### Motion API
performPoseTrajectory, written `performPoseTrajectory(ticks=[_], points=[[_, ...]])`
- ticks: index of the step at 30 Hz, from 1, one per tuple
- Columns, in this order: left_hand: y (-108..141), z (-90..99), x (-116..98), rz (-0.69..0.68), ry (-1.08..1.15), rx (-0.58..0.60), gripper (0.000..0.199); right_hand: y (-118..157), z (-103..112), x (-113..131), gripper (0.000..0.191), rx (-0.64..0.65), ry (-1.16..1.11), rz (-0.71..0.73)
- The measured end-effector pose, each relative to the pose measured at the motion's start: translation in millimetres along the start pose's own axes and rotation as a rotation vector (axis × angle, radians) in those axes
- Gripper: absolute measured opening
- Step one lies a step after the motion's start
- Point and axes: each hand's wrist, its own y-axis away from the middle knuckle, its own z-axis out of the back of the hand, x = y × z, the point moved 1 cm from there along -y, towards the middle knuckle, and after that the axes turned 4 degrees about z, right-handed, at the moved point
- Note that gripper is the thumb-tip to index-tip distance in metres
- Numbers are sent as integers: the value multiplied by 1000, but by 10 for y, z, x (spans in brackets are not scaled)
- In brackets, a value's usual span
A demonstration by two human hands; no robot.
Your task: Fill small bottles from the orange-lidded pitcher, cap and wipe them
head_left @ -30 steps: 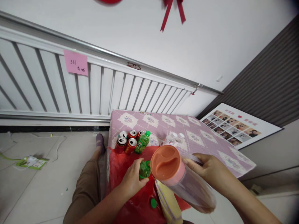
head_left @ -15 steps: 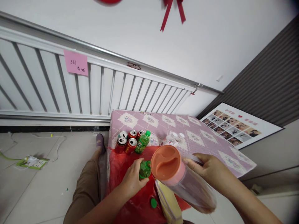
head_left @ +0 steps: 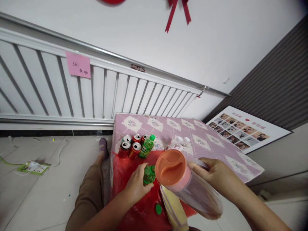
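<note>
My left hand (head_left: 137, 182) is closed around a green plastic bottle (head_left: 149, 175) with no cap on. In my right hand (head_left: 214, 175) is the handle of a clear pitcher (head_left: 199, 195) with an orange lid (head_left: 171, 167). The pitcher is tilted, its lid end right at the bottle's mouth. Brownish liquid shows low in the pitcher; whether any flows into the bottle I cannot tell. A loose green cap (head_left: 158, 209) lies on the red plastic sheet (head_left: 134, 208), beside a folded yellow cloth (head_left: 174, 208).
Several open drink cans (head_left: 130, 149) stand at the table's left, next to a capped green bottle (head_left: 146, 147). Small white-capped bottles (head_left: 179, 142) sit behind the pitcher on the purple tablecloth (head_left: 166, 125). A radiator (head_left: 134, 93) runs behind the table; a photo board (head_left: 247, 128) leans at right.
</note>
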Motion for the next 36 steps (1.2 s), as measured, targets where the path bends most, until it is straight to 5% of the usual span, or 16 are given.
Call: performPoseTrajectory(ticks=[36], points=[[-2, 1, -6, -42, 42, 10, 76, 4, -13, -2, 44, -1, -16, -37]])
